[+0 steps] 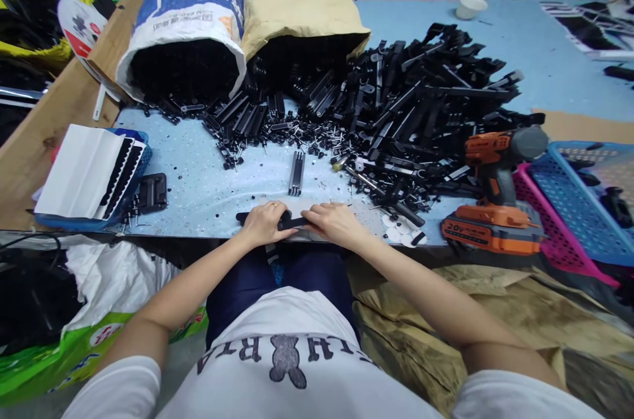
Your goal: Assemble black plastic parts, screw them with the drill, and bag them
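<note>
Fingers (277,215) of your left hand (262,224) curl down over a long black plastic strip (292,223) that lies along the near edge of the desk (198,188); the strip's left end sticks out past your knuckles. Your right hand (334,221) presses on the other end, fingers folded over it, so both hands are closed on the same piece, close together at the middle.

It looks as if you are fitting or pressing the strip together, a mid-assembly step, though the joint is hidden under your hands. A next move would call for even pressure from both sides, keeping the strip flat against the desk.

Just beyond your hands lies a single ribbed black piece (296,173). Farther right, the big heap of black parts (421,102) spreads across the desk, and an orange cordless drill (495,207) stands near your right forearm, untouched.
</note>
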Tool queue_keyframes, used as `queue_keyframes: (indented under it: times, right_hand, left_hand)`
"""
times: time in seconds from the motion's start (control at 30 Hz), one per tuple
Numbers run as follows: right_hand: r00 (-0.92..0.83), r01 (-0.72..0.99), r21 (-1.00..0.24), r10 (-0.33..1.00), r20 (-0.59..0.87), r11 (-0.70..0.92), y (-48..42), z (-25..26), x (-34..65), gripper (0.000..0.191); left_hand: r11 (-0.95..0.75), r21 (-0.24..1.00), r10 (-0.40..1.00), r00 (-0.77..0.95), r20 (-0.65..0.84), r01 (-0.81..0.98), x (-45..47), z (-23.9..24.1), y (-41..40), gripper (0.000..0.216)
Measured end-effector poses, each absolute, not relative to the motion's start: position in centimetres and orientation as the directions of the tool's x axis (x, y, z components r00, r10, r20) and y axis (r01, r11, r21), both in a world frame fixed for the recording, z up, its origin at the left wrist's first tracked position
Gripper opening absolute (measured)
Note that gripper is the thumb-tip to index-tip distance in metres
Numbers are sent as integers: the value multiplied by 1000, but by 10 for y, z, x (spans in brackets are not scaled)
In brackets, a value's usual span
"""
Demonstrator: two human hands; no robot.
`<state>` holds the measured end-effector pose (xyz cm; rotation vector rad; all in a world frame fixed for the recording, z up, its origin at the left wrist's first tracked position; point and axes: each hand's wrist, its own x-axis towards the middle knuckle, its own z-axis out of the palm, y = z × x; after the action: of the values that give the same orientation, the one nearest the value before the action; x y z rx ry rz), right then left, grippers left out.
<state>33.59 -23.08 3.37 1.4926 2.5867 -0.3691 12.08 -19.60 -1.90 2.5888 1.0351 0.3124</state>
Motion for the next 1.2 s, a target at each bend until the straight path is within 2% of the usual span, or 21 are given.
queue_keyframes:
  times: [0.07,0.13,0.23,0.3,0.37,0.43,0.53,0.63,0.73,0.8,0.87,0.97,1.07,1.2]
  right_hand:
    - [-474,876,-269,820,-322,401,-212,33,342,37]
    - [-325,922,-315,891,-316,224,-188,30,340,41]
    - [30,971,-232,987,-156,-66,-153,22,320,57]
    - [92,979,-170,989,-116,-111,-140,16,305,60]
    - [60,989,-126,987,-147,-79,-135,14,302,52]
    - [103,992,-54,985,-141,-112,-136,16,312,39]
    - [192,979,63,980,41,-195,-134,22,340,30]
    - [77,991,97,987,141,-91,-113,21,354,29]
    - [16,998,64,996,83,-22,-82,10,347,30]
    - [-19,999,36,999,42,17,-65,3,339,30]
    - [-95,995,-4,995,5,95,-55,-3,331,29]
    - [-168,983,-75,985,-29,166,-47,-7,322,29]
    - [-167,980,-120,985,-38,161,-47,-4,314,31]
    - [-169,971,-164,985,24,171,-72,13,307,29]
  left_hand:
    - [-693,378,679,732,55,614,128,-17,-184,51]
    - [-630,394,746,663,67,669,136,-13,-157,51]
    - [-346,434,937,332,110,832,150,-5,-98,42]
    - [-176,407,984,150,96,896,159,-2,-61,40]
    - [-106,353,994,95,47,930,165,-4,-37,35]
    - [-118,323,993,121,12,939,168,-8,-27,28]
    - [-152,340,987,159,8,928,166,-16,-29,34]
    - [-175,366,983,182,16,914,158,-16,-36,32]
    - [-217,414,975,213,55,884,139,-10,-52,25]
    - [-211,562,978,170,125,800,120,-8,-73,24]
    - [-169,764,982,37,187,622,98,-10,-101,21]
    - [-98,938,979,-139,151,332,71,-17,-149,22]
    - [-3,988,986,-163,28,153,61,-25,-184,30]
    - [12,981,987,-158,19,193,61,-30,-208,37]
